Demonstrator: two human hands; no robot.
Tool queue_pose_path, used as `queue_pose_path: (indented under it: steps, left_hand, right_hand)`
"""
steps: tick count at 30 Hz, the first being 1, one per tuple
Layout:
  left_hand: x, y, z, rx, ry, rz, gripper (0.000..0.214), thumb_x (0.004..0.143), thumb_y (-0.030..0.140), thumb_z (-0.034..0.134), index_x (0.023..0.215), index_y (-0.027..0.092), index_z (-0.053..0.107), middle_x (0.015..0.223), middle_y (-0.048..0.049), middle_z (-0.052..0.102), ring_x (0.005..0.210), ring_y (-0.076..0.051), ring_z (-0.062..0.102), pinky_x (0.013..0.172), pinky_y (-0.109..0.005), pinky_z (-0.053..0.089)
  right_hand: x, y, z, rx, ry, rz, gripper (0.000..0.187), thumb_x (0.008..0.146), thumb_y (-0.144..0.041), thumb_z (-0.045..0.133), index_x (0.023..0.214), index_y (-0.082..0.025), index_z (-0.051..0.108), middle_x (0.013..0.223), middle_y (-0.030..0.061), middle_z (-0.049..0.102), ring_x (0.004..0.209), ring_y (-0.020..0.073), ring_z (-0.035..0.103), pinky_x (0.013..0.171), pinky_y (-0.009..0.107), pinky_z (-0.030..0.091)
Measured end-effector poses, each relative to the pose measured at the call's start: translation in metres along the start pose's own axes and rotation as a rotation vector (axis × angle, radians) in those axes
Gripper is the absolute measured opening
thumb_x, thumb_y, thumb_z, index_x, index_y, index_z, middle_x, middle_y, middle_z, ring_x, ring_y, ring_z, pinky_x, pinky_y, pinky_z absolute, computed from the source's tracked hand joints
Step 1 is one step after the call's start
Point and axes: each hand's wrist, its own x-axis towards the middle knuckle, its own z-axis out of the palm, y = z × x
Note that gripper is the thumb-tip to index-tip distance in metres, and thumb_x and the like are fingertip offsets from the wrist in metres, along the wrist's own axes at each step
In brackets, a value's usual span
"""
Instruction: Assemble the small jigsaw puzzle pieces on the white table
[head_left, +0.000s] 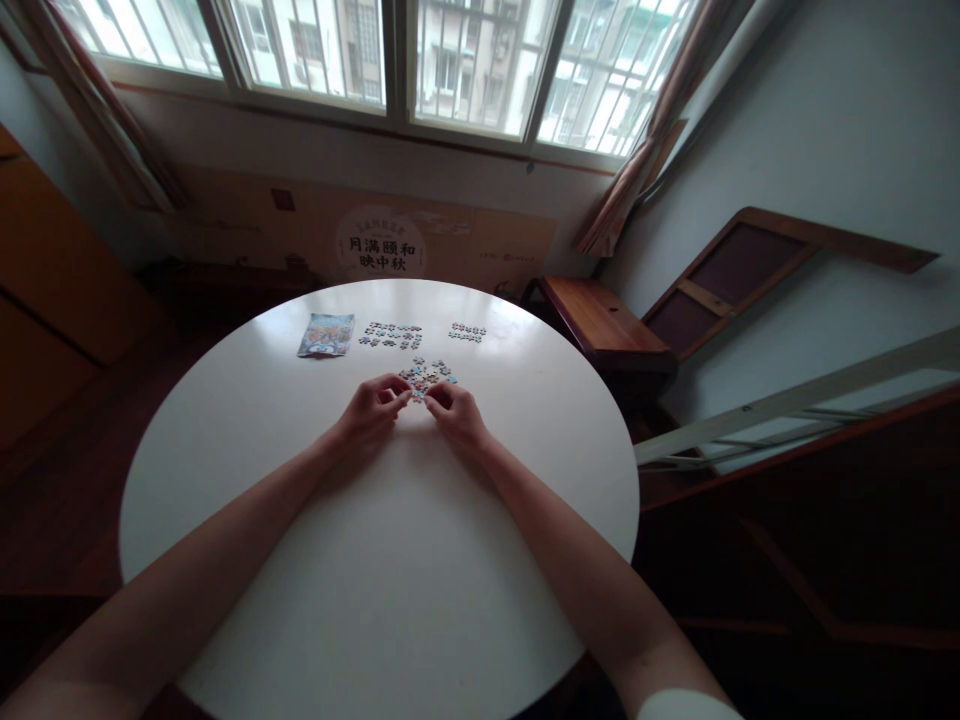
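Both hands rest on a round white table [375, 560], fingers curled at a small cluster of joined jigsaw pieces [429, 374]. My left hand [373, 405] pinches at the cluster's near left edge. My right hand [457, 411] pinches at its near right edge. The fingertips nearly meet over a piece too small to make out clearly.
Farther back on the table lie a colourful picture card [326, 335] and two groups of loose puzzle pieces [391, 335] [467, 332]. Behind the table is a cardboard panel with printed characters [380, 247]. A wooden bench [600, 320] and leaning boards stand at the right.
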Motion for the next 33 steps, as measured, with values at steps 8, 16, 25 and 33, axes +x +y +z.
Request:
queue_pose_path:
  steps: [8, 16, 25, 33]
  left_hand:
    - [0.0003, -0.0006, -0.0001, 0.004, -0.001, 0.004, 0.024, 0.076, 0.037, 0.062, 0.08, 0.013, 0.061, 0.066, -0.0002, 0.058, 0.048, -0.008, 0.053, 0.042, -0.018, 0.041]
    - [0.0003, -0.0015, 0.0, 0.0, 0.0, 0.0, 0.024, 0.076, 0.037, 0.063, 0.08, 0.013, 0.061, 0.067, -0.0005, 0.058, 0.049, -0.008, 0.053, 0.041, -0.017, 0.041]
    - [0.0004, -0.0006, 0.0001, -0.006, 0.002, -0.01, 0.025, 0.075, 0.037, 0.063, 0.079, 0.013, 0.061, 0.065, 0.0, 0.058, 0.048, -0.008, 0.052, 0.04, -0.017, 0.039]
    - [0.0007, -0.0007, 0.0002, 0.001, 0.002, -0.005, 0.025, 0.075, 0.037, 0.063, 0.08, 0.013, 0.061, 0.066, 0.0, 0.058, 0.048, -0.008, 0.052, 0.041, -0.017, 0.04]
  right_hand:
    - [0.0003, 0.0011, 0.0002, -0.005, -0.002, 0.002, 0.015, 0.076, -0.03, 0.055, 0.077, -0.016, 0.061, 0.065, -0.0009, 0.057, 0.058, 0.0102, 0.048, 0.06, 0.023, 0.04]
    - [-0.0001, 0.0, 0.0002, 0.003, -0.005, 0.01, 0.015, 0.076, -0.03, 0.054, 0.076, -0.016, 0.06, 0.065, -0.0012, 0.057, 0.058, 0.0103, 0.048, 0.058, 0.023, 0.039]
    - [0.0007, 0.0009, 0.0003, -0.007, 0.0, 0.012, 0.014, 0.075, -0.029, 0.055, 0.077, -0.016, 0.061, 0.064, -0.0013, 0.057, 0.058, 0.0103, 0.048, 0.059, 0.023, 0.039]
    - [0.0001, 0.0006, 0.0002, -0.005, -0.002, 0.007, 0.015, 0.076, -0.03, 0.055, 0.077, -0.016, 0.061, 0.064, -0.0015, 0.056, 0.058, 0.01, 0.047, 0.059, 0.023, 0.039]
